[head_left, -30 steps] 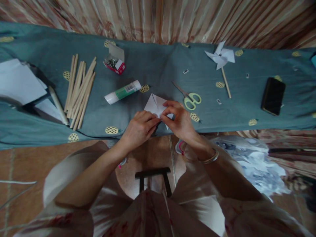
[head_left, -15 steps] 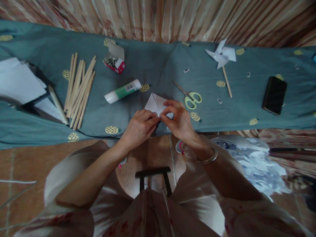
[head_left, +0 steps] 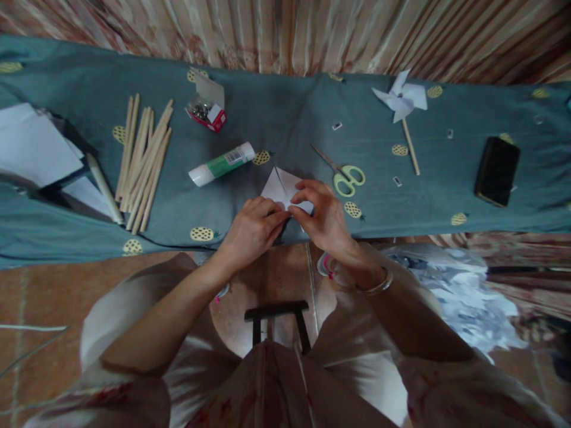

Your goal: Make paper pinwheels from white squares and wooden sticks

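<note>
A small white sheet of paper [head_left: 277,186], with slits running in from its corners, lies at the table's front edge. My left hand [head_left: 255,229] grips its near left part, fingers curled and closed. From the right, my right hand [head_left: 322,215] pinches the paper near its middle with thumb and forefinger. The fingers hide the paper's centre and near corner. Green-handled scissors [head_left: 345,177] lie just beyond my right hand, blades pointing away to the left. A glue stick [head_left: 222,164] with a green label rests beyond my left hand.
Several wooden sticks [head_left: 145,160] lie in a pile at left, beside white paper sheets [head_left: 35,145]. An open red box of metal pins [head_left: 206,112] stands behind the glue stick. A finished paper pinwheel [head_left: 402,100] and a black phone [head_left: 497,171] are at right.
Almost nothing differs. The forefinger and thumb of my right hand have shifted very slightly on the paper; my left hand stays in place.
</note>
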`<state>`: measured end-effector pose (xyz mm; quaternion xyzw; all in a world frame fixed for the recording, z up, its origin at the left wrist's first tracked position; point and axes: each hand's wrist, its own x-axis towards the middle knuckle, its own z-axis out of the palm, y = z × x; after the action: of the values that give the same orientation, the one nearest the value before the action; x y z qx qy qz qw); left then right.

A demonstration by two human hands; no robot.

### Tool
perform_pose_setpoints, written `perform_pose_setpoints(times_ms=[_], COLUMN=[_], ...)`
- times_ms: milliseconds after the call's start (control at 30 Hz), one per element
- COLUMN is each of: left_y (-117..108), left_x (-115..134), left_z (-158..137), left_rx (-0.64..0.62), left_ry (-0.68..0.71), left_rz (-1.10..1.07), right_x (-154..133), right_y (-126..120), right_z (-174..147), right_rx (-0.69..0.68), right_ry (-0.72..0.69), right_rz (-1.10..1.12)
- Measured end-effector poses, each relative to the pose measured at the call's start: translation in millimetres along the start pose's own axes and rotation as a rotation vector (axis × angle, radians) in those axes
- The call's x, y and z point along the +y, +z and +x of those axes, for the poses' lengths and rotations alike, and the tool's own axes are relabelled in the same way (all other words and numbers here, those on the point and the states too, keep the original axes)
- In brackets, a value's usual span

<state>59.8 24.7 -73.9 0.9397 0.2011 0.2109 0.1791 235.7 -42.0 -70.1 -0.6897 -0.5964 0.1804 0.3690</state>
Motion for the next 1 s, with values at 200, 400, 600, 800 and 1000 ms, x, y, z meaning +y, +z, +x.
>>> perform_pose_setpoints(times_ms=[200,400,600,800,1000], left_y=[-0.4,-0.7,-2.0,-4.1,-2.6], left_x=[0.3,0.4,2.1,3.9,2.1], left_z=[-0.2,-0.3,0.5,1.1,1.5], left_rx=[-0.001,-0.008,-0.024,-0.002,0.041], left_ry=[0.005,0.008,0.003,0.012,0.022], left_rz=[0.015,0.009,0.013,0.06,0.079], right_x=[-0.5,-3.8,-6.9,-2.2,-5.1], right_y=[0.9,0.4,8.6,15.5,8.6], right_z=[-2.4,-5.6,-15.2,-16.8,-14.3], right_rx=[0.013,-0.028,-0.082,-0.106,-0.062], right_ry=[-0.052,-0.128,-0.208,-0.24,-0.224], right_rz=[-0.06,-0.139,-0.251,-0.247,-0.283])
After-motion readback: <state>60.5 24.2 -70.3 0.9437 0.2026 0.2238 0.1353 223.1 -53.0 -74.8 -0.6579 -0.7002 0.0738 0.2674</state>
